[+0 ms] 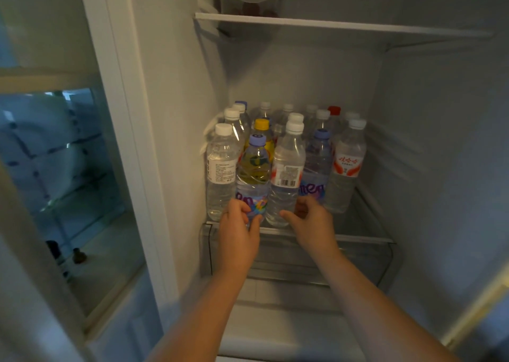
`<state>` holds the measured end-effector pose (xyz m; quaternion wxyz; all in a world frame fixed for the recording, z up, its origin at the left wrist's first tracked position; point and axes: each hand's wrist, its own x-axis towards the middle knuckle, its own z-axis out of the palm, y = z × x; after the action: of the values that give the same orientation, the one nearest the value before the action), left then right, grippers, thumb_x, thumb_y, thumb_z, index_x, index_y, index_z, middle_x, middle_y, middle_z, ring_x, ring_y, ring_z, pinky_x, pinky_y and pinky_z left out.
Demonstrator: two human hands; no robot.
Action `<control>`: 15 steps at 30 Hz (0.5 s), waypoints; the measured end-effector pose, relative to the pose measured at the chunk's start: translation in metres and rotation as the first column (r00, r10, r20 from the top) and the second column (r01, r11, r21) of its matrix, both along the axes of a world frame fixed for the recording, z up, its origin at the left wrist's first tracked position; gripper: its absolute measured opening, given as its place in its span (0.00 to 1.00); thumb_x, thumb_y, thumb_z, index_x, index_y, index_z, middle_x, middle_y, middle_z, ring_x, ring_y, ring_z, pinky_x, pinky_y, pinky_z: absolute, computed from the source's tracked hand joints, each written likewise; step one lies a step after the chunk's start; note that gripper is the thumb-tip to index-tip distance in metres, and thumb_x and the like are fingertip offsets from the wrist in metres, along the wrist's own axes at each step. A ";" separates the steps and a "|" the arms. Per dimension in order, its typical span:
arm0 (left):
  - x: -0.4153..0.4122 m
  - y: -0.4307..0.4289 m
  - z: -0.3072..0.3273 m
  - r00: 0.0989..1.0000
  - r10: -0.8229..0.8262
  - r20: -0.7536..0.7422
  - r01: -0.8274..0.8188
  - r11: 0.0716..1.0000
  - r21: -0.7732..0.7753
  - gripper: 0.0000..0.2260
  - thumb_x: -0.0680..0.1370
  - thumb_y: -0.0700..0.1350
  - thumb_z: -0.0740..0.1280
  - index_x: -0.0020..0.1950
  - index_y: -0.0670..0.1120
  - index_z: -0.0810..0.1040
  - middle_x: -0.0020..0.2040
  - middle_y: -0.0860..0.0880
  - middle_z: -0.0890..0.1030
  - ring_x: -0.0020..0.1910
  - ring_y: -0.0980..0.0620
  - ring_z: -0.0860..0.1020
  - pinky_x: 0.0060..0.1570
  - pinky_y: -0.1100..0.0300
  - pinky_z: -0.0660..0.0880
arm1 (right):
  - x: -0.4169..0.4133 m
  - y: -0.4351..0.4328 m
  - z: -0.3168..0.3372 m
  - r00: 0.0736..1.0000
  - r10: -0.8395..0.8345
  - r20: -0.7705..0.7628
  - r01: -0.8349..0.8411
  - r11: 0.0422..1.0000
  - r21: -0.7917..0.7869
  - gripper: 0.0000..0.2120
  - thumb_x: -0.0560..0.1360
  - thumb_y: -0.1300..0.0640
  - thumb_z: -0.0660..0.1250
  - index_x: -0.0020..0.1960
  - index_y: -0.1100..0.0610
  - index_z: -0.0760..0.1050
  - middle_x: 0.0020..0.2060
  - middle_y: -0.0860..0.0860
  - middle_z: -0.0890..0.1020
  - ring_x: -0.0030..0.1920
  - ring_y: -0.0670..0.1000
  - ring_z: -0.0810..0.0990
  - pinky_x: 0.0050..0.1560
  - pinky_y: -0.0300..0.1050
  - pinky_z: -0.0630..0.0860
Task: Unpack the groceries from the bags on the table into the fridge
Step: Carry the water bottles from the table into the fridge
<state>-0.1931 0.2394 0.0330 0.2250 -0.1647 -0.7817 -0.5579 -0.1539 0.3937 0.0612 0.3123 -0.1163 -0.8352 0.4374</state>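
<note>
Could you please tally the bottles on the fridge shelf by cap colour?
White caps: 10
Blue or purple caps: 3
Yellow cap: 1
Red cap: 1
Total: 15 bottles. The back row is blurred, so the white count may be slightly off.

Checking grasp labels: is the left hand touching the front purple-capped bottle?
Touching. In the head view the left hand curls fingers round the base of the front purple-capped bottle.
</note>
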 end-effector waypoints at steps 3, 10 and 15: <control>0.002 -0.005 -0.003 0.997 -0.060 -0.040 0.060 0.998 0.007 0.14 0.74 0.43 0.75 0.46 0.50 0.70 0.40 0.51 0.73 0.40 0.51 0.74 0.37 0.63 0.70 | 0.006 0.002 -0.005 1.000 0.008 -0.021 -0.007 0.999 0.046 0.26 0.68 0.54 0.79 0.64 0.56 0.75 0.57 0.51 0.80 0.60 0.50 0.77 0.60 0.44 0.74; 0.035 -0.028 -0.035 0.975 -0.064 -0.213 -0.028 0.915 -0.403 0.19 0.75 0.59 0.64 0.60 0.50 0.76 0.62 0.50 0.76 0.64 0.46 0.70 0.64 0.49 0.70 | 0.055 -0.020 -0.055 0.974 -0.228 0.018 0.184 0.829 0.529 0.35 0.74 0.41 0.64 0.77 0.56 0.63 0.75 0.58 0.66 0.75 0.61 0.62 0.74 0.62 0.60; 0.073 -0.043 -0.055 0.994 -0.087 0.060 0.103 0.692 -0.715 0.33 0.79 0.66 0.57 0.81 0.55 0.53 0.83 0.55 0.44 0.81 0.48 0.41 0.79 0.45 0.47 | 0.095 -0.041 -0.079 0.925 -0.269 0.267 0.048 0.782 0.622 0.38 0.77 0.39 0.63 0.81 0.47 0.52 0.81 0.51 0.44 0.80 0.60 0.45 0.75 0.68 0.49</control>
<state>-0.1201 0.1962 -0.0216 0.1056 -0.2734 -0.9299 -0.2224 -0.0590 0.3524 -0.0182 0.2193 -0.1554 -0.9588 0.0923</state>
